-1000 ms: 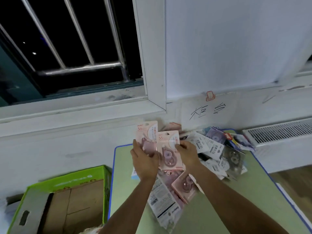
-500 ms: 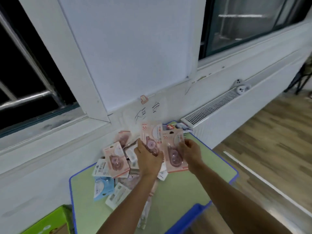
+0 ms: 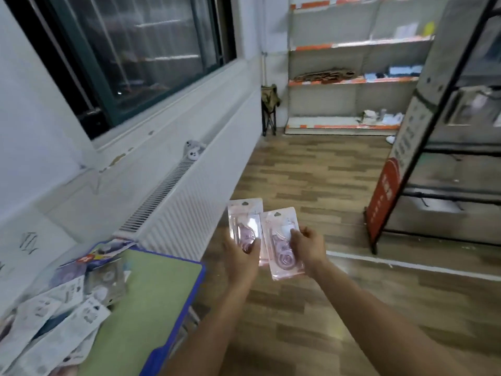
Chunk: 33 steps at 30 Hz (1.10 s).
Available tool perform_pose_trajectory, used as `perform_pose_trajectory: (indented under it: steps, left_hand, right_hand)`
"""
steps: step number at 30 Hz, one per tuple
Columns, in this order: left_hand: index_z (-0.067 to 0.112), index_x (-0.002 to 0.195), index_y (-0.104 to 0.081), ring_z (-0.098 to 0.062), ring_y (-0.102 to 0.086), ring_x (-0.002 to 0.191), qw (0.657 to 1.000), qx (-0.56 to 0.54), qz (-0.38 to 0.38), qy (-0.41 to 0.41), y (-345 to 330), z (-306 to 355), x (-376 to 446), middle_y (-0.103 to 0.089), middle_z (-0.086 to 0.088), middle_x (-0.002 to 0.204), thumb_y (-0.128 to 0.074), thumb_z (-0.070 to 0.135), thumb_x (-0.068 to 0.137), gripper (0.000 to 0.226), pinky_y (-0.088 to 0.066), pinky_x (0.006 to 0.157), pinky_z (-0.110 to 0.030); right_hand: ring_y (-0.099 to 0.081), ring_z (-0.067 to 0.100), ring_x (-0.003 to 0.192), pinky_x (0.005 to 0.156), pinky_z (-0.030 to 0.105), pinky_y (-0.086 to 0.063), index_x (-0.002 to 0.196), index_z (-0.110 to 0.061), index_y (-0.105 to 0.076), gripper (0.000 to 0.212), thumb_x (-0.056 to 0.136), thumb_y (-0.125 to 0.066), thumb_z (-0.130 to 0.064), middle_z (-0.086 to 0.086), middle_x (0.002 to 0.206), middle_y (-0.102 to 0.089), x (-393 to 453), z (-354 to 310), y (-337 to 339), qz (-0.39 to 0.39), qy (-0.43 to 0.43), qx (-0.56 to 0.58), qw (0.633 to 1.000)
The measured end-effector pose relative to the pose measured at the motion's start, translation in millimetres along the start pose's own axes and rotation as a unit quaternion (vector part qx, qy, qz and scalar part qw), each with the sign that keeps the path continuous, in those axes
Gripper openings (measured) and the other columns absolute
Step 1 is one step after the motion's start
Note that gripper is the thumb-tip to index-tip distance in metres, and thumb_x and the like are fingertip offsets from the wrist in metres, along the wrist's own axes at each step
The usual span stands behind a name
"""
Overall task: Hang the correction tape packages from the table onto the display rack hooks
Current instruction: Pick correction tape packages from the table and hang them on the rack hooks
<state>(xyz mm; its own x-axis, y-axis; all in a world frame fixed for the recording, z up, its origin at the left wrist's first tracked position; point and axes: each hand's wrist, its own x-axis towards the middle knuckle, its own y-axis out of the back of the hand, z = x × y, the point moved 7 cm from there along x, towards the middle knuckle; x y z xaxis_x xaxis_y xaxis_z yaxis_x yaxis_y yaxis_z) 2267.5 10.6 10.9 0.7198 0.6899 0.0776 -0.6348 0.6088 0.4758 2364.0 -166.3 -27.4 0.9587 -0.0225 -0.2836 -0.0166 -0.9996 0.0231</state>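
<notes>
Two pink correction tape packages are held up side by side over the wooden floor. My left hand (image 3: 241, 256) grips the left package (image 3: 244, 221) by its lower half. My right hand (image 3: 309, 246) pinches the right package (image 3: 279, 240) at its right edge. A heap of several more packages (image 3: 59, 316) lies on the green table (image 3: 151, 294) at the lower left. The black display rack (image 3: 450, 164) stands at the right, with a thin hook visible on a lower bar.
A white radiator cover (image 3: 189, 202) runs along the wall under the window, with a small white device (image 3: 193, 151) on it. A red and grey sign board (image 3: 393, 183) leans against the rack. Store shelves (image 3: 352, 77) and a folding stool (image 3: 269, 109) stand at the far end.
The view has swung right, away from the table and toward the rack. Both hands have carried the two pink packages off the table and out over the floor.
</notes>
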Motion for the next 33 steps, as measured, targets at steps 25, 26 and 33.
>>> perform_pose_trajectory:
  steps: [25,26,33]
  left_hand:
    - [0.011,0.111,-0.05,-0.026,-0.056,0.095,0.93,-0.05,-0.357,-0.077,-499,268,-52,-0.062,-0.008,0.112,-0.04,0.039,0.099,0.032,-0.043,0.079,-0.034]
    - [0.011,0.112,-0.05,-0.028,-0.056,0.099,0.926,-0.041,-0.365,-0.085,-515,277,-54,-0.061,-0.009,0.113,-0.039,0.04,0.099,0.033,-0.045,0.084,-0.036]
    - [0.014,0.097,-0.047,-0.027,-0.054,0.088,0.913,-0.025,-0.388,-0.124,-633,342,-81,-0.059,-0.005,0.097,-0.037,0.042,0.1,0.029,-0.037,0.072,-0.033]
  right_hand:
    - [-0.064,0.016,0.071,0.053,0.023,-0.051,0.091,-0.007,-0.062,0.01,0.091,-0.052,-0.008,0.005,0.084,-0.067,184,-63,458,0.339,0.03,0.097,0.935]
    - [-0.066,0.018,0.075,0.056,0.026,-0.053,0.092,-0.007,-0.061,0.01,0.092,-0.052,-0.009,0.006,0.086,-0.068,192,-64,469,0.341,0.026,0.105,0.934]
    - [-0.069,0.026,0.085,0.078,0.047,-0.057,0.084,-0.015,-0.063,0.012,0.091,-0.053,-0.014,0.006,0.09,-0.07,252,-77,570,0.38,0.029,0.11,0.918]
